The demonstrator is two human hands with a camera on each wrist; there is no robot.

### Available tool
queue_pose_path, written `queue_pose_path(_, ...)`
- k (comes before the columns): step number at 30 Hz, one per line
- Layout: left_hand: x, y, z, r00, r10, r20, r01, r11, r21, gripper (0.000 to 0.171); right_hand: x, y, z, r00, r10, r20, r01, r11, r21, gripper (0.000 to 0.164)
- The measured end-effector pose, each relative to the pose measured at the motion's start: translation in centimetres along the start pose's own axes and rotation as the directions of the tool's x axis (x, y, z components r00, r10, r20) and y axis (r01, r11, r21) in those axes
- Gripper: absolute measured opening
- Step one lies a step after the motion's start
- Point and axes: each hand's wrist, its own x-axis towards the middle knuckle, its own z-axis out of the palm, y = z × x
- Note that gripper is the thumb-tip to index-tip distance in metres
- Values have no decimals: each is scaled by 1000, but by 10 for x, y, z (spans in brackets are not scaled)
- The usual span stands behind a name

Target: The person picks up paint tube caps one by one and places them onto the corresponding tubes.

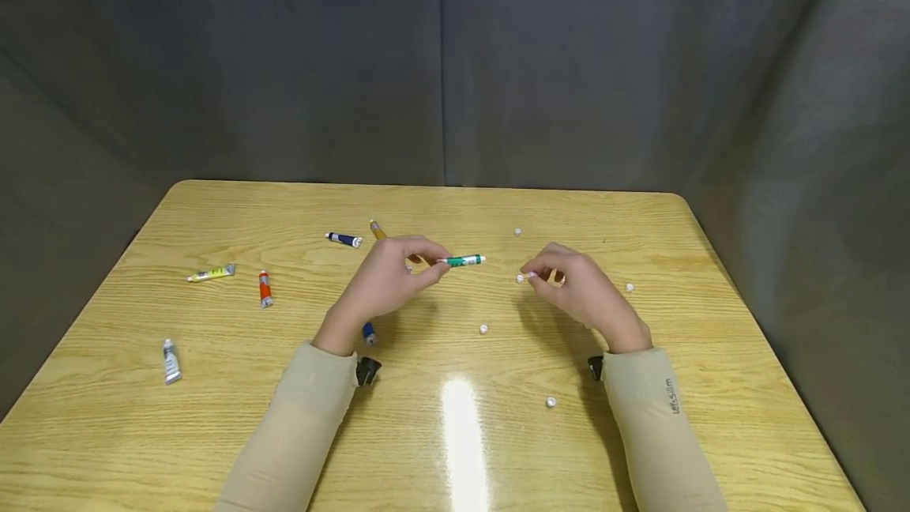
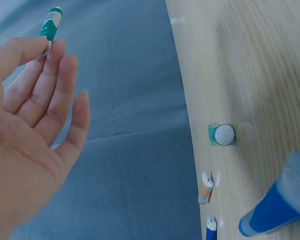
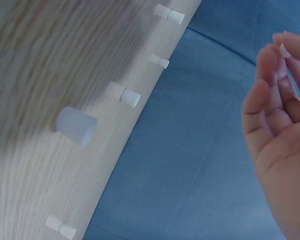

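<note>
My left hand (image 1: 387, 279) pinches a small green paint tube (image 1: 464, 261) by its flat end between thumb and fingertips. The tube's white tip points right, toward the other hand. In the left wrist view the same green tube (image 2: 51, 24) sticks up beyond the thumb, the other fingers loosely bent. My right hand (image 1: 579, 287) pinches a small white cap (image 3: 285, 51) between thumb and fingertips, apart from the tube. Another white cap (image 1: 520, 279) shows just left of those fingertips. Under the left wrist lies a blue tube (image 1: 369, 333), partly hidden.
Left on the wooden table (image 1: 455, 208) lie yellow (image 1: 211, 273), red (image 1: 265, 289), silver-white (image 1: 171, 362) and dark blue tubes (image 1: 344, 240). An ochre tube (image 1: 377, 229) is partly behind the left hand. Loose white caps (image 1: 483, 329) stand around the right side. Grey curtains (image 1: 441, 62) surround the table.
</note>
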Motion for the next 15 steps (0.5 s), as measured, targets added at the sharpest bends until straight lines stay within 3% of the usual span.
queue_pose_path(7,0,3,-3,999,28,-39,-29,999,-17,12,0,-6,-2,992,-68,-103,69,998,8,19)
queue_pose_path(15,-1,6,-3,998,37,-50,-38,999,-8,11,0,-13,-2,976,-84,-201,92,995,31,10)
